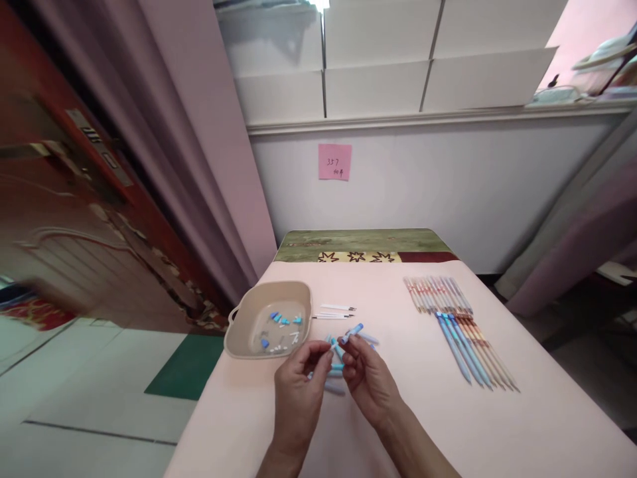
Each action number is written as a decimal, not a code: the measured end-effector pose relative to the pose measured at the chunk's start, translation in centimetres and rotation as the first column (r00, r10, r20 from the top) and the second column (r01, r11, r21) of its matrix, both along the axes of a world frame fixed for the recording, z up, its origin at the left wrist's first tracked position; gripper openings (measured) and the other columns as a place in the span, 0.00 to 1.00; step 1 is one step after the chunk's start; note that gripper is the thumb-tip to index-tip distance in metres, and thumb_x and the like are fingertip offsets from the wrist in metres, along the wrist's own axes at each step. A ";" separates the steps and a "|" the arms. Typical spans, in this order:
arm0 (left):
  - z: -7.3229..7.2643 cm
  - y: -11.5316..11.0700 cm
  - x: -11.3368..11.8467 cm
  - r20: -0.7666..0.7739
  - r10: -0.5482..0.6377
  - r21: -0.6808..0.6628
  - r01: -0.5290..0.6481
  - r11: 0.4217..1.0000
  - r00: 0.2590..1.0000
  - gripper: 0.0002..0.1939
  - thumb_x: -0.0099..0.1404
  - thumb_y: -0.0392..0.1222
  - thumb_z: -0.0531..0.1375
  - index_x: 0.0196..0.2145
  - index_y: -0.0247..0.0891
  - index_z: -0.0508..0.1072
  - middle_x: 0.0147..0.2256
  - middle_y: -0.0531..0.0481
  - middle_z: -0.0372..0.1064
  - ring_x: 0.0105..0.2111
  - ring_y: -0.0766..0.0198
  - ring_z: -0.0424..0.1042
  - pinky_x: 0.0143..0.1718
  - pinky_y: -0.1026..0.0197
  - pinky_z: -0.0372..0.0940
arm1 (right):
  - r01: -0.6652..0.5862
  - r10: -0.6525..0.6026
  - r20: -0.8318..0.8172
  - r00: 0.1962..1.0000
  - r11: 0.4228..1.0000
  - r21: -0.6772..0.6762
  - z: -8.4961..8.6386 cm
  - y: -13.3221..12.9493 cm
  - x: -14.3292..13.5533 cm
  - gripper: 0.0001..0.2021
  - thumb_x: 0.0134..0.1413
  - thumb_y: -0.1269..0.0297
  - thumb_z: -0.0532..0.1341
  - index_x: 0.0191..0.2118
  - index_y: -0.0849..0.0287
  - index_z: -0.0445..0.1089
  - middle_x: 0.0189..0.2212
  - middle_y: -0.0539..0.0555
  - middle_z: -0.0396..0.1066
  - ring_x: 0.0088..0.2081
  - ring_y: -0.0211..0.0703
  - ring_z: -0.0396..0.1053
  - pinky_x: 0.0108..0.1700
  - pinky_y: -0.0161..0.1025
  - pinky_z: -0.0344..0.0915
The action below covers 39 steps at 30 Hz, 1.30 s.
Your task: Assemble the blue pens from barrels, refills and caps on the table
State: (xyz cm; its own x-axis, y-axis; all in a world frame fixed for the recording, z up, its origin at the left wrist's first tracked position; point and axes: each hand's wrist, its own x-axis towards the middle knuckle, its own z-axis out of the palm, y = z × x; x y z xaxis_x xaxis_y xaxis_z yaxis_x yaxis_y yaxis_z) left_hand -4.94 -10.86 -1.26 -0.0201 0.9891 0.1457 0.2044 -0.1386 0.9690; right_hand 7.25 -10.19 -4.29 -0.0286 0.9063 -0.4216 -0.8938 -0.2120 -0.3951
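My right hand [369, 380] is closed, thumb and fingers pinching a short blue pen part [354, 331] that points up and to the right. Close beside it, the fingertips of my left hand [302, 384] are pressed together at a small pale piece [334, 345], too small to name. Under and between both hands lie several loose light-blue and teal pen barrels [336, 372], partly hidden by the fingers. Beyond the hands, several thin white pen refills [334, 315] with dark tips rest on the table.
A beige basin [239, 342] at the left holds small blue and white pieces. On the right, blue and orange-brown pens [465, 348] lie in a row below another row of pale pens [438, 294]. The pink-covered table [423, 425] meets a wall with a pink note [334, 162].
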 end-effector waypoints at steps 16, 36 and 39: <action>1.7 -0.5 0.6 -0.120 0.033 0.196 -0.009 0.981 0.992 0.05 0.57 0.41 0.64 0.32 0.42 0.79 0.31 0.49 0.76 0.30 0.60 0.74 0.34 0.63 0.68 | -0.034 0.027 0.063 0.998 0.993 0.113 0.8 -1.1 -0.4 0.14 0.38 0.67 0.74 0.31 0.60 0.70 0.24 0.45 0.71 0.21 0.28 0.65 0.20 0.23 0.59; 1.4 1.0 -0.3 0.387 0.012 -0.172 0.060 0.983 0.922 0.11 0.56 0.45 0.65 0.35 0.35 0.74 0.35 0.44 0.76 0.37 0.58 0.74 0.39 0.60 0.68 | -0.193 0.194 -0.020 0.981 0.979 0.072 -0.4 -1.5 0.8 0.19 0.47 0.51 0.68 0.39 0.61 0.74 0.28 0.51 0.74 0.20 0.27 0.63 0.20 0.23 0.57; 1.4 1.4 -0.6 0.432 0.048 -0.196 0.042 0.980 0.901 0.11 0.55 0.44 0.66 0.34 0.35 0.73 0.31 0.47 0.75 0.33 0.62 0.73 0.37 0.63 0.67 | -0.113 0.070 0.318 0.945 0.986 0.121 -0.3 -1.6 1.0 0.18 0.49 0.49 0.67 0.36 0.61 0.74 0.27 0.52 0.74 0.22 0.30 0.65 0.22 0.26 0.59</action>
State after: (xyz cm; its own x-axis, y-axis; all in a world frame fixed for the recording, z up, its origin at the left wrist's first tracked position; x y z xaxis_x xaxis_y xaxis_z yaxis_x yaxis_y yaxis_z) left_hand -5.52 -9.41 0.14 -0.0396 0.9964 -0.0746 -0.2409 0.0629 0.9685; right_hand 8.27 -11.81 -4.56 -0.0010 0.9553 -0.2956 -0.7004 -0.2117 -0.6816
